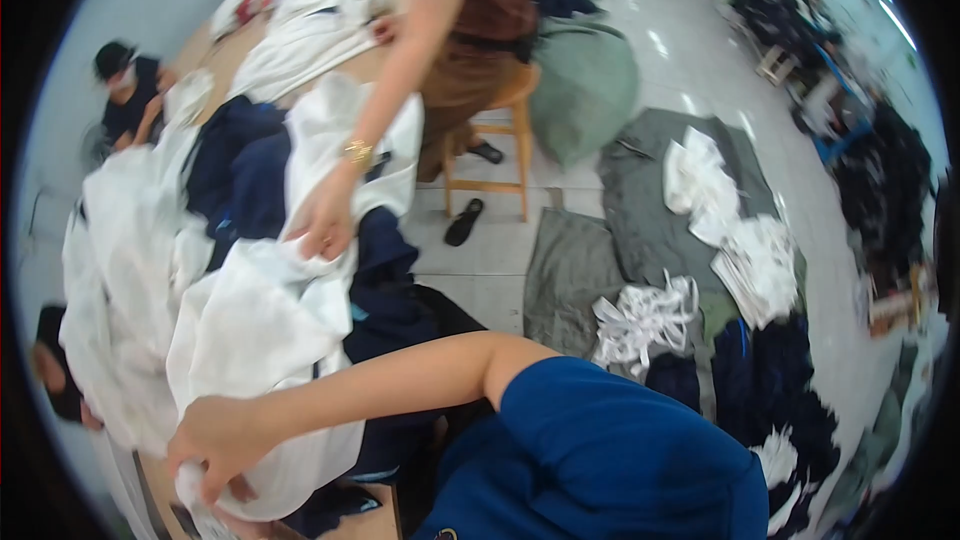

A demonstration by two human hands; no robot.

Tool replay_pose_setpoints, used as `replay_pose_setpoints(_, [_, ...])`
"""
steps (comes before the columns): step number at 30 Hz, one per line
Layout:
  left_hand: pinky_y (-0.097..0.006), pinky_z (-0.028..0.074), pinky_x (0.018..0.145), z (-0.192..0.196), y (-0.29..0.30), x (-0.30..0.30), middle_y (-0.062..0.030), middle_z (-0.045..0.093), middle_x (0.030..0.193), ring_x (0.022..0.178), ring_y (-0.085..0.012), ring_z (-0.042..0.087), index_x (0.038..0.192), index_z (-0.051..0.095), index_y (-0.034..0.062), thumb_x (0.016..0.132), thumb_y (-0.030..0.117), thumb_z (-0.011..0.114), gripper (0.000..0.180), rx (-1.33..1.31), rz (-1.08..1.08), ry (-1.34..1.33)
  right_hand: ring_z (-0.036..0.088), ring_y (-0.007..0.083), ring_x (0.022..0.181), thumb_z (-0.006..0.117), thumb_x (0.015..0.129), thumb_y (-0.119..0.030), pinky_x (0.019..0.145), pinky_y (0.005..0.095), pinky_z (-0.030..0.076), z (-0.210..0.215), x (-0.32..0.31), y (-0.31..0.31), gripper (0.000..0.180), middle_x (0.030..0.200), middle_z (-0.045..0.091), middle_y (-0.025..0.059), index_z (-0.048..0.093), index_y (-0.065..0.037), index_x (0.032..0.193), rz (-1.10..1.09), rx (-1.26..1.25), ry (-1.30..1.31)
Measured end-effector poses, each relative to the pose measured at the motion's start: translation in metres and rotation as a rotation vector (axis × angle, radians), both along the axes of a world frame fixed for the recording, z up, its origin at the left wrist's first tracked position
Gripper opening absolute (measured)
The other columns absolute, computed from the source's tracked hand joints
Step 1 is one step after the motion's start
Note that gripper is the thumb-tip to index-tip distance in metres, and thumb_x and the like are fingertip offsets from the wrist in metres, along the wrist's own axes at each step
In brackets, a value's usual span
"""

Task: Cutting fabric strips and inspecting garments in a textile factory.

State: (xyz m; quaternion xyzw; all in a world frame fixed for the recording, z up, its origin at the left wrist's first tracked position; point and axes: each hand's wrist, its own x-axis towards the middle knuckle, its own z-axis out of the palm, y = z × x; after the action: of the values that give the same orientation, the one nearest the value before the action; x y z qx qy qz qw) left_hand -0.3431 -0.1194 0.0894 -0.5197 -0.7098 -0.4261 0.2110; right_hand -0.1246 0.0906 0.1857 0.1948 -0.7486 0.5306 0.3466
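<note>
The person's right hand sits at about 7 o'clock, at the end of a bare forearm that reaches leftward across the lower picture from a blue short sleeve, elbow bent near the centre. Its fingers are curled down and closed on a fold of the white garment, a soft, crumpled cloth bunched into a mound just above the hand. The person's left hand is not in view. At about 10 o'clock from centre a co-worker's hand, with a gold bracelet at the wrist, grasps the upper edge of the same white cloth. Dark navy garments lie heaped beside and under it on the table. At 12 o'clock stands a wooden stool; grey sheets on the floor at 3 o'clock bear white bundled pieces.
</note>
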Motion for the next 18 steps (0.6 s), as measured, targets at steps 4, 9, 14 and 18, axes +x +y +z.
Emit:
replay_pose_setpoints(4, [-0.034, 0.047, 0.079, -0.001, 0.005, 0.011, -0.0096, 0.049, 0.114, 0.102, -0.0231, 0.052, 0.125, 0.037, 0.0003, 0.077, 0.024, 0.064, 0.060, -0.122, -0.428, -0.561, 0.062, 0.0273, 0.069, 0.069, 0.065, -0.019, 0.065, 0.0327, 0.047, -0.005, 0.016, 0.006, 0.040, 0.074, 0.064, 0.0133, 0.060, -0.003, 0.101, 0.244, -0.171, -0.215])
replay_pose_setpoints(9, [-0.030, 0.048, 0.068, 0.023, 0.030, 0.069, -0.0067, 0.052, 0.105, 0.093, -0.0201, 0.055, 0.120, 0.038, -0.0023, 0.080, 0.027, 0.060, 0.054, -0.178, -1.133, -1.263, 0.063, 0.0267, 0.070, 0.064, 0.070, -0.011, 0.066, 0.0308, 0.047, -0.006, 0.015, 0.007, 0.032, 0.077, 0.064, 0.0130, 0.060, -0.002, 0.101, 0.395, -0.316, -0.446])
replay_pose_setpoints(14, [-0.025, 0.044, 0.062, 0.054, 0.057, 0.141, -0.0028, 0.054, 0.088, 0.075, -0.0110, 0.053, 0.100, 0.052, 0.0007, 0.070, 0.000, 0.065, 0.033, 0.070, -0.094, -1.199, 0.061, 0.0266, 0.071, 0.060, 0.077, -0.013, 0.065, 0.0330, 0.046, -0.023, 0.017, 0.010, 0.025, 0.080, 0.064, 0.0122, 0.060, -0.008, 0.102, 0.069, -0.039, -0.291])
replay_pose_setpoints(18, [-0.024, 0.041, 0.062, 0.053, 0.059, 0.130, -0.0024, 0.050, 0.072, 0.067, -0.0120, 0.050, 0.078, 0.050, 0.0027, 0.078, 0.007, 0.060, 0.011, -0.033, -0.144, -0.797, 0.061, 0.0271, 0.071, 0.059, 0.080, -0.014, 0.063, 0.0323, 0.046, -0.039, 0.039, 0.010, 0.022, 0.082, 0.064, 0.0102, 0.061, -0.010, 0.102, -0.070, -0.099, -0.321])
